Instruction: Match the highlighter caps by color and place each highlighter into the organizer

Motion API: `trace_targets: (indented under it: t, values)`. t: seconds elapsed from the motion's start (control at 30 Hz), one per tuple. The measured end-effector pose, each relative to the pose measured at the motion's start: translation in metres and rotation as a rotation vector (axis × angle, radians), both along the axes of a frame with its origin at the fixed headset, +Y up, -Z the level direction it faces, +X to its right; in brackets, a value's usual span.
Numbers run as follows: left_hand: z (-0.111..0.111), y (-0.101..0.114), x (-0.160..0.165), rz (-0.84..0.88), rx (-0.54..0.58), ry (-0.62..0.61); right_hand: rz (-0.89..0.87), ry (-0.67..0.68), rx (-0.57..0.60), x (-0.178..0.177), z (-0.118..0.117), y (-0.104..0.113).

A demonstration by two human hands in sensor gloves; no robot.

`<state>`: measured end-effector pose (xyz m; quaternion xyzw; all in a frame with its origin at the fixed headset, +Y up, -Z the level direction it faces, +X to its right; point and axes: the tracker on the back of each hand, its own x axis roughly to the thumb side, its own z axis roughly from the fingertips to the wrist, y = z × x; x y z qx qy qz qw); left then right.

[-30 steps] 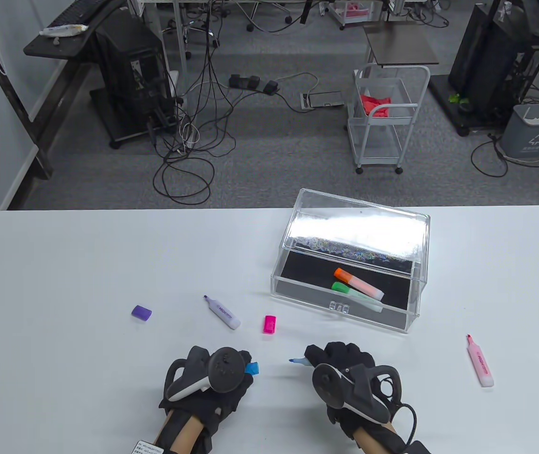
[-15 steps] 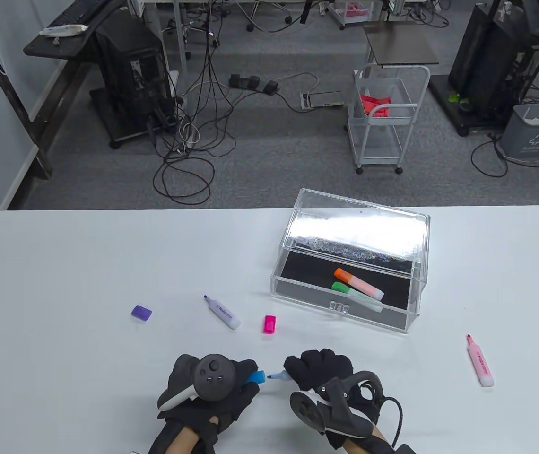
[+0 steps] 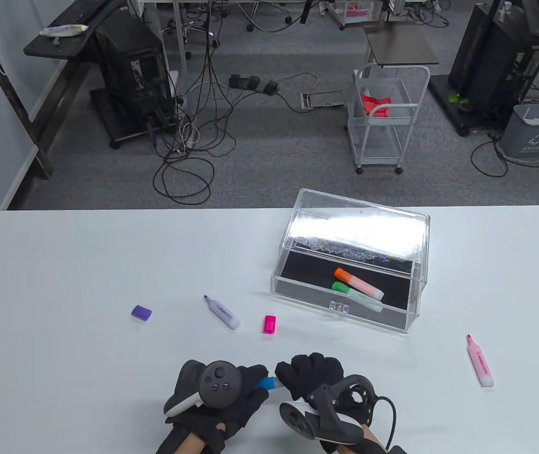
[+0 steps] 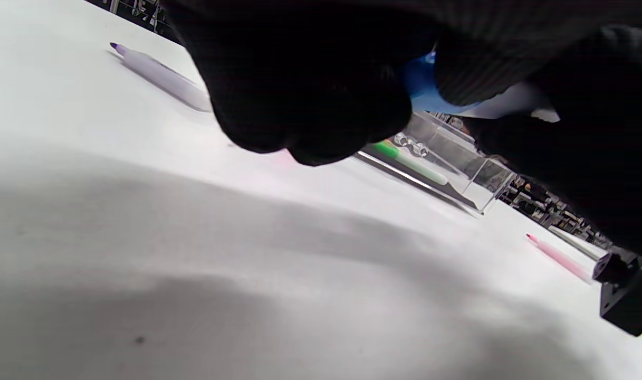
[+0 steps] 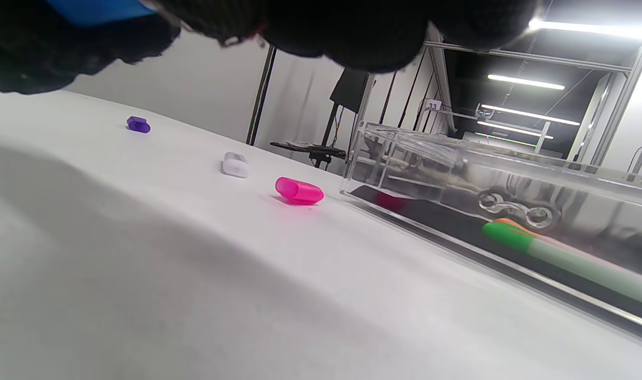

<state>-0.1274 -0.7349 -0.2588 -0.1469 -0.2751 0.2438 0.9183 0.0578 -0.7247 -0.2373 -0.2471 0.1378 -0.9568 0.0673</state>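
Note:
Near the table's front edge my left hand (image 3: 246, 385) pinches a blue cap (image 3: 265, 382). My right hand (image 3: 305, 373) grips the blue highlighter, whose barrel is mostly hidden in the glove. The cap sits over the highlighter's tip between the two hands. A purple highlighter (image 3: 222, 312) lies uncapped at mid-table, its purple cap (image 3: 141, 312) farther left. A pink cap (image 3: 269, 324) lies just beyond my hands. The uncapped pink highlighter (image 3: 480, 361) rests at the right. The clear organizer (image 3: 350, 257) holds capped orange (image 3: 358, 283) and green (image 3: 357, 296) highlighters.
The organizer's clear lid (image 3: 359, 227) is raised at the back. Beyond the far table edge stand a white wire cart (image 3: 385, 118), a grey bin (image 3: 534, 130) and floor cables (image 3: 189, 161).
My hands have come together near the table's front edge. The blue cap, apart from the tip one second ago, now covers the highlighter's tip.

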Motion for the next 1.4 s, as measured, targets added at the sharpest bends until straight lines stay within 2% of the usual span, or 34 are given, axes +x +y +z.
trace_targets:
  t: [0.37, 0.47, 0.53, 0.6, 0.7, 0.8, 0.93, 1.07, 1.23, 1.4]
  values:
    - [0.009, 0.007, 0.006, 0.027, 0.071, 0.006, -0.034, -0.001, 0.055, -0.002, 0.006, 0.004]
    - [0.01, 0.006, 0.006, 0.004, 0.036, -0.008, -0.031, 0.01, 0.039, -0.002, 0.007, 0.001]
    - [0.008, 0.007, 0.004, -0.012, 0.062, 0.011, -0.055, -0.054, -0.012, -0.003, 0.005, -0.001]
    - [0.006, 0.007, 0.0, -0.028, 0.03, 0.05, -0.068, -0.075, -0.083, -0.004, 0.0, -0.003]
    - [0.006, 0.007, -0.006, -0.054, 0.103, 0.101, -0.095, -0.097, -0.086, -0.001, -0.008, -0.004]
    - [0.007, 0.009, -0.016, -0.168, 0.195, 0.16, -0.101, -0.154, -0.081, 0.013, -0.016, 0.0]
    - [0.005, 0.008, -0.028, -0.346, 0.257, 0.207, -0.207, -0.239, -0.134, 0.035, -0.038, 0.009]
    - [0.001, 0.004, -0.038, -0.436, 0.268, 0.253, -0.295, -0.367, -0.134, 0.068, -0.076, 0.03]
    - [-0.003, 0.001, -0.045, -0.492, 0.25, 0.28, -0.232, -0.49, -0.114, 0.093, -0.117, 0.045]
    - [-0.004, 0.0, -0.048, -0.519, 0.245, 0.296, -0.213, -0.578, -0.149, 0.109, -0.15, 0.046]
